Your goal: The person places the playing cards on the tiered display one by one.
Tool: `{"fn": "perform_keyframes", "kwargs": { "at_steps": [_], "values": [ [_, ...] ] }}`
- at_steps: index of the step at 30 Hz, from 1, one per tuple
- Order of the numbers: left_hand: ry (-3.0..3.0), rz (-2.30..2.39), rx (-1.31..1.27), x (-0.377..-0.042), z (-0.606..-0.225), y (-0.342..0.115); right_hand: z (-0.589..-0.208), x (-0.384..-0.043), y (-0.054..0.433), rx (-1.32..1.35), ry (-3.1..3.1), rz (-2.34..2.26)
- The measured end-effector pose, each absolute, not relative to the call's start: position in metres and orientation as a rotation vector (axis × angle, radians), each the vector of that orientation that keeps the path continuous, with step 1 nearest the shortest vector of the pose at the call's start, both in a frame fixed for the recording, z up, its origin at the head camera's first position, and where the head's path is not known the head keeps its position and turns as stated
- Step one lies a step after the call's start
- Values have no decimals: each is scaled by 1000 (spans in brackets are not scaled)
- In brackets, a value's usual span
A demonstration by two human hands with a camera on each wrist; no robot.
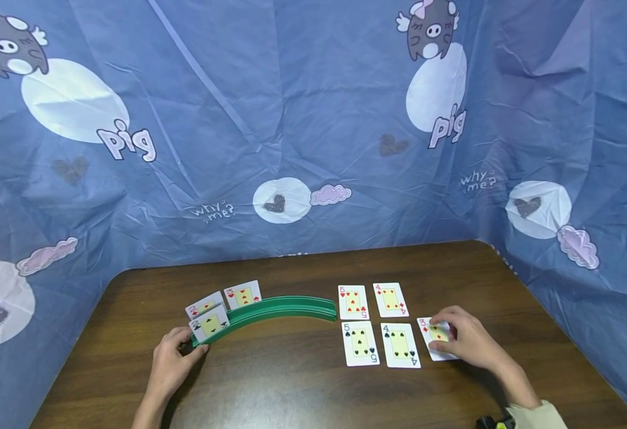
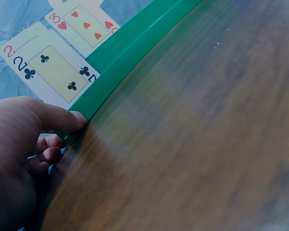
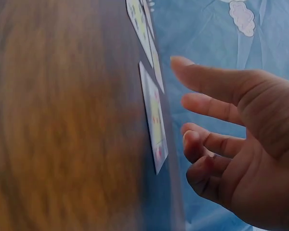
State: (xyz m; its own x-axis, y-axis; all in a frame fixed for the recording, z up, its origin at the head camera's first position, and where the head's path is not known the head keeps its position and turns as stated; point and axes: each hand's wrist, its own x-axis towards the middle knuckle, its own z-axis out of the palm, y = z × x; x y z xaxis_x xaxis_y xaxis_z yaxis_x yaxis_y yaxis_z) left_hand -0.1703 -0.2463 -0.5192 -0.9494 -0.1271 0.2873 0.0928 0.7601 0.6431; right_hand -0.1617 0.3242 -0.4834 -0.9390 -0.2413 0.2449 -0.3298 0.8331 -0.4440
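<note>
Currently clamps the left end of the curved green card holder (image 1: 286, 307) between the thumb and curled fingers of the left hand (image 1: 171, 360), with the thumb pressed on the front face near its lower edge. Rests the holder on the brown table (image 1: 270, 381), bowed away from the person, with its right end just beside the five of hearts (image 1: 353, 302). Carries at the gripped end the two of clubs (image 1: 209, 325), set in front of a red two (image 1: 200, 302) mostly hidden behind it, and a little farther along the curve the three of hearts (image 1: 242, 295).

Spreads the right hand (image 1: 468, 336) over the three of diamonds (image 1: 434, 333), with thumb and fingertips apart and part of the card's right side covered. Perhaps clears the card slightly, judging from the right wrist view, too slanted to settle contact. Shows that card face up on the table, just right of the four of spades (image 1: 401, 345).

Lines up the five of spades (image 1: 360, 344) left of the four of spades, and, in a farther row, the four of diamonds (image 1: 390, 300) right of the five of hearts. Includes a pale sleeve (image 1: 538, 416) near the right wrist. Backs everything with a creased blue curtain (image 1: 302, 119), printed with pigs, hearts and clouds.
</note>
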Motion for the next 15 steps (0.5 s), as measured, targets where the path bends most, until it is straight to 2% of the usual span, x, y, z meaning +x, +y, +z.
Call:
{"fn": "perform_keyframes", "kwargs": {
  "at_steps": [15],
  "values": [
    [-2667,-984,56,-171,-519,-245,-491,-156,333,352,-2996,678]
  ]
}}
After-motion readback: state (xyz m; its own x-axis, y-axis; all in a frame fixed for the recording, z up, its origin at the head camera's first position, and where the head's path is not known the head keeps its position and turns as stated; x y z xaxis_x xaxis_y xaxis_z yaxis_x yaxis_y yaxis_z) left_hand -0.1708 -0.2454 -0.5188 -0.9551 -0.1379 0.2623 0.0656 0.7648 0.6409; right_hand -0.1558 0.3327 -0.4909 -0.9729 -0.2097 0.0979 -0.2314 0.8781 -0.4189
